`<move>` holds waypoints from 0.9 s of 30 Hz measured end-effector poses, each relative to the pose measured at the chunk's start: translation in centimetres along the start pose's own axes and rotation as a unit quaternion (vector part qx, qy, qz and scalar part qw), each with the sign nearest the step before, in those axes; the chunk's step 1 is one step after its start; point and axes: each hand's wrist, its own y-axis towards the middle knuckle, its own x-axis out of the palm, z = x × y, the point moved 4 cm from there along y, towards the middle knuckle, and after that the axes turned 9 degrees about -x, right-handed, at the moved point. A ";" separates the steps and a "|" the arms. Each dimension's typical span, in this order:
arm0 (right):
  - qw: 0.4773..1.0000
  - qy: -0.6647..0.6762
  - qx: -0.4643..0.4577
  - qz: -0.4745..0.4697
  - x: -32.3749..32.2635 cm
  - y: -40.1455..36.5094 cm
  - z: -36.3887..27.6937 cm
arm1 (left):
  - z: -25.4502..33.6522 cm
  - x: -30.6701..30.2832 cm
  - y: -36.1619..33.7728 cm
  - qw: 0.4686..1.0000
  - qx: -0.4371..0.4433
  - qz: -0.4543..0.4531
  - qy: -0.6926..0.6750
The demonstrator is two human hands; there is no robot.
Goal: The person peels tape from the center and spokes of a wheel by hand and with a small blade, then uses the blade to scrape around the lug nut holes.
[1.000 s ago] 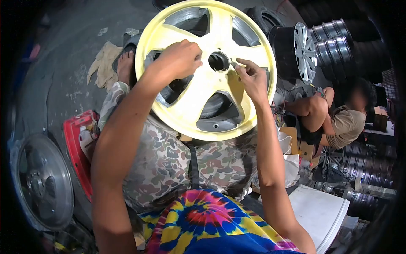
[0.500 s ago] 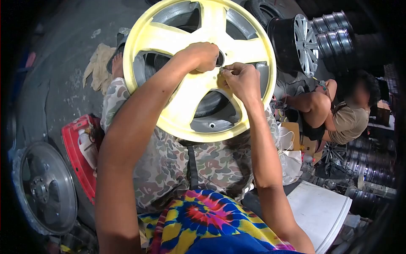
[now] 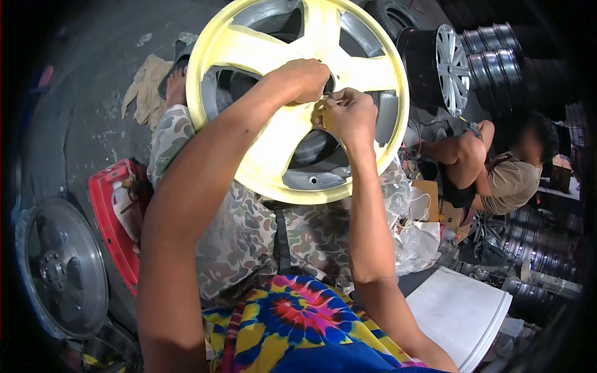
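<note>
A five-spoke wheel rim (image 3: 273,146) with a pale yellow face and grey inner barrel rests on my lap, tilted toward me. My left hand (image 3: 305,81) lies closed against the spokes, just left of the centre hole. Its fingertips are hidden, so what it grips cannot be seen. Below and right of the hole, my right hand (image 3: 351,115) is pinched close to the yellow surface. Something small may be between thumb and forefinger, but it is too small to name. The two hands nearly meet beside the hub.
On the left stand a bare grey rim (image 3: 62,267) and a red container (image 3: 109,224) holding a white bottle. A cloth (image 3: 148,93) lies by my foot. Another person (image 3: 491,161) sits at the right, near a black-and-silver rim (image 3: 444,68). A white panel (image 3: 460,311) is at lower right.
Both hands stay by the hub, with my right hand shifted slightly left and down. The view has moved a little, and the rim appears slightly higher and further right.
</note>
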 end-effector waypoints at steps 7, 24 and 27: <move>0.990 0.105 0.094 0.012 0.0 -0.3 -0.4 | 0.1 -0.4 -0.5 0.999 0.020 0.032 -0.010; 0.951 0.299 0.065 0.054 -6.0 -2.6 7.5 | -0.9 -6.7 -2.6 0.954 0.001 0.254 -0.162; 0.927 0.357 0.113 0.022 -4.8 -3.8 8.5 | -1.0 -5.3 -2.8 0.970 -0.013 0.174 -0.172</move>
